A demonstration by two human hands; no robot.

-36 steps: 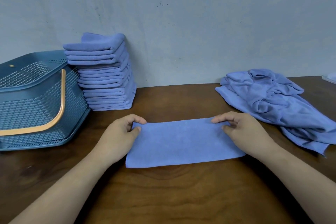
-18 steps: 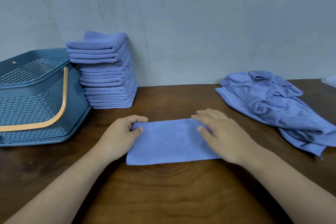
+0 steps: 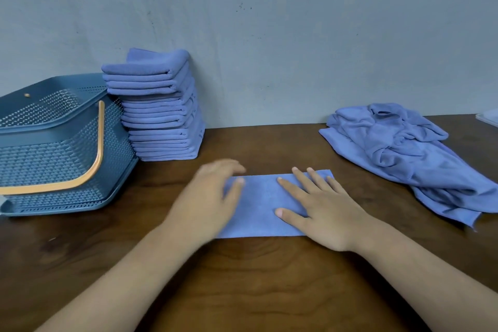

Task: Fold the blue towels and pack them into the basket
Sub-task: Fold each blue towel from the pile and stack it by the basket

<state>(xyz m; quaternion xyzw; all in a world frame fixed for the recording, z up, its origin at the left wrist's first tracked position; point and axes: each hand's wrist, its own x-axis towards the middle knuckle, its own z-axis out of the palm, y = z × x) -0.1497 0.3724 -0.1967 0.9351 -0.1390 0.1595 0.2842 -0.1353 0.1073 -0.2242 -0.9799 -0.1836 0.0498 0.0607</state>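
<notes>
Towels are piling up folded: we are looking at a tall folded stack (image 3: 159, 116) beside the basket (image 3: 54, 148), which is showing no towel inside, so packing is, we are judging, all ahead of us. A crumpled heap (image 3: 404, 153) is waiting at the right. We are pressing our right hand (image 3: 323, 210) flat, fingers spread, on the half-folded towel (image 3: 264, 205) lying on the table (image 3: 269, 277). Our left hand (image 3: 207, 202), blurred, fingers seemingly straight, is gripping nothing we can make out. No writing is readable.

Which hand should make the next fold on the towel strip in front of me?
Probably the left hand: it sits at the left end of the towel strip, ready to lift it over, while the right hand lies flat on the right half, pinning it.
</notes>
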